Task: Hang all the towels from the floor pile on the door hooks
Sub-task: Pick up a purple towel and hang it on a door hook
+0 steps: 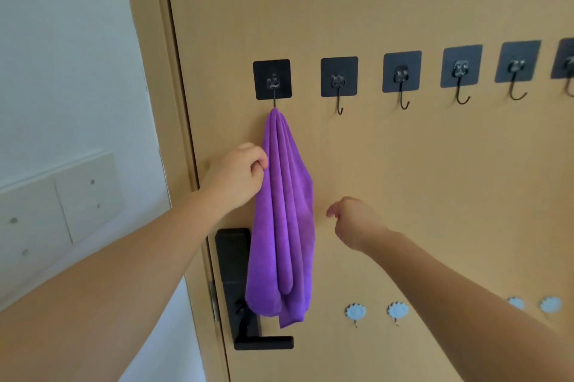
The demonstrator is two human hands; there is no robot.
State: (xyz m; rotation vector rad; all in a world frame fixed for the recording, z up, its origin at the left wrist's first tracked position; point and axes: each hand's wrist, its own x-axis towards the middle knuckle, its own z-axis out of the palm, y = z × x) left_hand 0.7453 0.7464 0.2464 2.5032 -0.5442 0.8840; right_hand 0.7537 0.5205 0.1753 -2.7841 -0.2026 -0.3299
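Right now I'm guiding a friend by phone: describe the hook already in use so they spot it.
On the tan door, find the upper row of black square-backed hooks. It is the leftmost hook, above the black lock. It alone carries a purple towel.

Your purple towel [284, 226] is hanging from the leftmost hook [272, 80] on the door [403, 179] — your left hand [239, 173] is curling against its edge, your right hand [357, 223] is hovering apart, holding nothing.
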